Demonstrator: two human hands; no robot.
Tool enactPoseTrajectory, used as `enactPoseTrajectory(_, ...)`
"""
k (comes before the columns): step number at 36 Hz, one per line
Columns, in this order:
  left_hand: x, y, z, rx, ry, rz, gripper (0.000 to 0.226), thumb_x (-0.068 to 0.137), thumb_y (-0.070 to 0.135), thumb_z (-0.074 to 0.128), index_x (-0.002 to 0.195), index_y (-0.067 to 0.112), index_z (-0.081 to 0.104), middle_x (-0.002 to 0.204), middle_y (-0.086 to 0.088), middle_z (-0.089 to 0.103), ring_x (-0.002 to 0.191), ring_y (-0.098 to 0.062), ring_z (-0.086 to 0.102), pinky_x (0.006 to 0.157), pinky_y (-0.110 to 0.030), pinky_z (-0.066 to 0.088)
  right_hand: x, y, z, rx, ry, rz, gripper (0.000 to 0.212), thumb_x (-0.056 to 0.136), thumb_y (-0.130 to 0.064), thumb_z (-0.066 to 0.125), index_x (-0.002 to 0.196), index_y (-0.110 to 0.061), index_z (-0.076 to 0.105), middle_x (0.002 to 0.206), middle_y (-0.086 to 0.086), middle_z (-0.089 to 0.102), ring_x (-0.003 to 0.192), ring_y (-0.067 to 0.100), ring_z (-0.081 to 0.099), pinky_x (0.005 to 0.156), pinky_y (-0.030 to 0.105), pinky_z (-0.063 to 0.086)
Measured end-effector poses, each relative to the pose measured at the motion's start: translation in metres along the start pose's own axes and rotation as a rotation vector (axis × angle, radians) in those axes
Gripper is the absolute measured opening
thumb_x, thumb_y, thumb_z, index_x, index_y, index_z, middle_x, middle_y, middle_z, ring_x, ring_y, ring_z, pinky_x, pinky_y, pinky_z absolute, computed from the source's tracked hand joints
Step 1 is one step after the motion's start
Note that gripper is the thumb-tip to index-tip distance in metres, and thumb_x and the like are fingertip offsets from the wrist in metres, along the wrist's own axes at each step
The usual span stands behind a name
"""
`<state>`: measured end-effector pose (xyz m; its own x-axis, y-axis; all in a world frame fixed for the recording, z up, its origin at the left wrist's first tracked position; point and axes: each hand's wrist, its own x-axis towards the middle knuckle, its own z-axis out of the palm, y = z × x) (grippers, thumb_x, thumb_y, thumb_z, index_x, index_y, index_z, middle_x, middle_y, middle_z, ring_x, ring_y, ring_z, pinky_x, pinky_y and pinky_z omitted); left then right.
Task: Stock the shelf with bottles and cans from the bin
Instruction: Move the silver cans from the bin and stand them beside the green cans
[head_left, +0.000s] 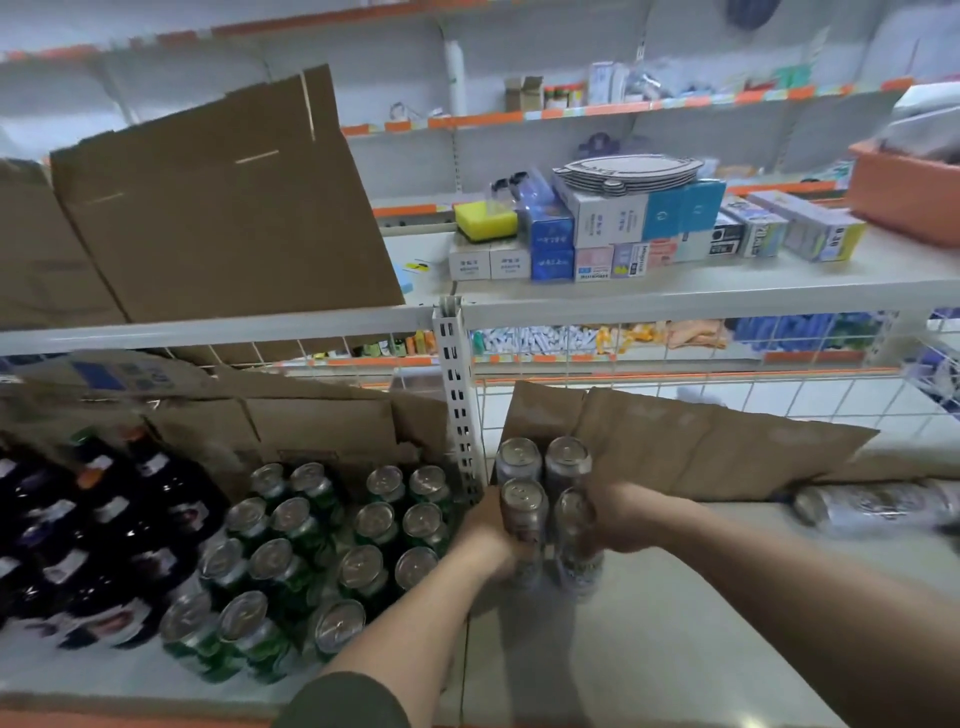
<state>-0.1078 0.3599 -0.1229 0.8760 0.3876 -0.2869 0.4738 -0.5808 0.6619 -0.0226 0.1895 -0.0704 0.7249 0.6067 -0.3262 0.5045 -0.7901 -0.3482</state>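
On the white lower shelf (675, 649), right of the slotted upright post, my left hand (485, 540) grips a silver can (523, 506) and my right hand (626, 517) grips a second silver can (574, 540) beside it. Both cans stand upright. Two more silver cans (543, 460) stand just behind them against brown cardboard (701, 447). One silver can (872, 504) lies on its side at the far right of the shelf. The bin is not in view.
Left of the post (457, 410), several green cans (311, 551) stand in rows beside dark bottles (88, 530). Cardboard sheets (218, 208) lean on the upper shelf. Small boxes (623, 234) and a yellow sponge (485, 218) sit on the upper shelf; an orange crate (904, 192) is at right.
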Motion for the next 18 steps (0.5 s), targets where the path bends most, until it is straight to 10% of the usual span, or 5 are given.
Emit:
enactPoseTrajectory(13,0.01,0.006,0.005,-0.054,0.017,-0.01,0.065,0.071,0.027,0.085,0.127,0.023,0.052,0.128,-0.003,0.065,0.115,-0.027,0.063,0.096,-0.034,0.052,0.02,0.008,0.004,0.14,0.113,0.037,0.031,0.076,-0.025,0.077,0.093,-0.015,0.053,0.074,-0.005,0.051,0.068,0.012,0.051,0.049,0.02,0.037)
enactPoseTrajectory(18,0.008,0.004,-0.001,-0.033,-0.022,-0.015,0.066,0.067,0.034,0.084,0.121,0.026,0.047,0.125,-0.003,0.064,0.113,-0.028,0.063,0.097,-0.038,0.052,0.031,0.011,0.011,0.113,0.126,0.069,0.049,0.072,-0.035,0.079,0.106,-0.013,0.052,0.096,0.004,0.056,0.083,0.018,0.055,0.068,0.029,0.049)
